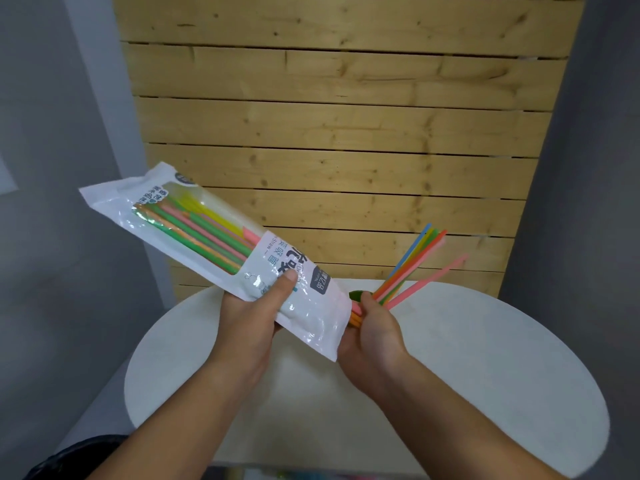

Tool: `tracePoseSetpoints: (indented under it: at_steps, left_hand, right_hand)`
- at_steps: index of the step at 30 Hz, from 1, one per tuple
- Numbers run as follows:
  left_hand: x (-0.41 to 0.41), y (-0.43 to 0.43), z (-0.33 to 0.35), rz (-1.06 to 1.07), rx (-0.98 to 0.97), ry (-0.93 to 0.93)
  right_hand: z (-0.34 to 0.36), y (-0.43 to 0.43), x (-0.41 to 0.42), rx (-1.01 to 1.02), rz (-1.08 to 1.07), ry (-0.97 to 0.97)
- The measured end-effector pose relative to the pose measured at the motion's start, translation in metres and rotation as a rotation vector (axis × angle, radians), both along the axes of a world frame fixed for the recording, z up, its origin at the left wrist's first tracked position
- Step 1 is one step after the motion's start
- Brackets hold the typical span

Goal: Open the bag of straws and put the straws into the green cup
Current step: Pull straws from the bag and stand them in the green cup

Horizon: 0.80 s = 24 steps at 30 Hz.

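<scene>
My left hand grips the lower part of a white and clear straw bag, held tilted with its far end up to the left; several coloured straws show inside it. My right hand holds a bunch of loose coloured straws that fan up and to the right. A sliver of the green cup shows just behind my right hand's fingers; most of the cup is hidden by the hand and the bag.
A round white table lies under both hands. A wall of light wooden planks stands right behind it, with grey walls on either side. Something dark sits at the lower left corner.
</scene>
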<state>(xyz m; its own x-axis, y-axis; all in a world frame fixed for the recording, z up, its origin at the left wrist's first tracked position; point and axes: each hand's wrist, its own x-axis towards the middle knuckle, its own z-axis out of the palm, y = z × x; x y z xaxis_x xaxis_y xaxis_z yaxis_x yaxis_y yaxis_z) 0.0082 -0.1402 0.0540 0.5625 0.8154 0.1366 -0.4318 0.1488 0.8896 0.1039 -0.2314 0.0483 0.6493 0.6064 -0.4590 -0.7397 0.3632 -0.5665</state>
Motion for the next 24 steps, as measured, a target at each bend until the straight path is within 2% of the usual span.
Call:
tracePoseSetpoints:
  at_steps: [2,6,10,17,24]
  left_hand:
    - [0.000,0.005,-0.002,0.013,-0.034,-0.009]
    - [-0.001,0.015,-0.006,0.011,-0.172,-0.049]
    - [-0.001,0.018,-0.011,-0.010,-0.297,-0.065]
    - [0.001,0.017,-0.014,-0.042,-0.470,-0.097]
    - [0.001,0.020,-0.013,-0.057,-0.509,-0.167]
  right_hand:
    - [0.001,-0.002,-0.001,-0.084,0.052,-0.127]
    - [-0.001,-0.007,0.006,-0.390,0.088,-0.489]
    - [-0.001,-0.013,0.012,-0.462,0.066,-0.730]
    - [0.007,-0.021,0.014,-0.391,0.051,-0.822]
    - [0.008,-0.029,0.025,-0.367,0.036,-0.744]
